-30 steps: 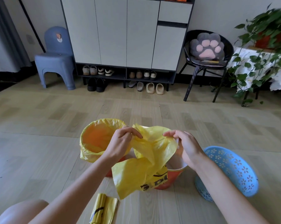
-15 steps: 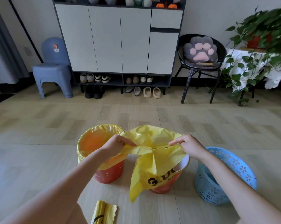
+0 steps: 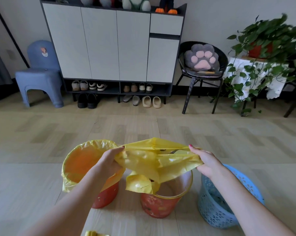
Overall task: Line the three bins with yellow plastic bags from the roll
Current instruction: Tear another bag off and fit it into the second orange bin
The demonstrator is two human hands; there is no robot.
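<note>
Three bins stand in a row on the floor. The left red bin is lined with a yellow bag folded over its rim. The middle red bin has a bare rim. At the right stands a blue perforated bin. My left hand and my right hand each grip one side of a loose yellow bag, stretched wide over the middle bin with its lower end hanging into that bin. The bag roll peeks in at the bottom edge.
A white shoe cabinet with shoes beneath stands at the back. A blue stool is at the left, a black chair with a paw cushion at the right, and a leafy plant on a covered table at far right.
My hands moved apart and pulled the bag's mouth wide over the middle bin. The bag's hanging end now drops into that bin instead of in front of it. The view tilted up.
</note>
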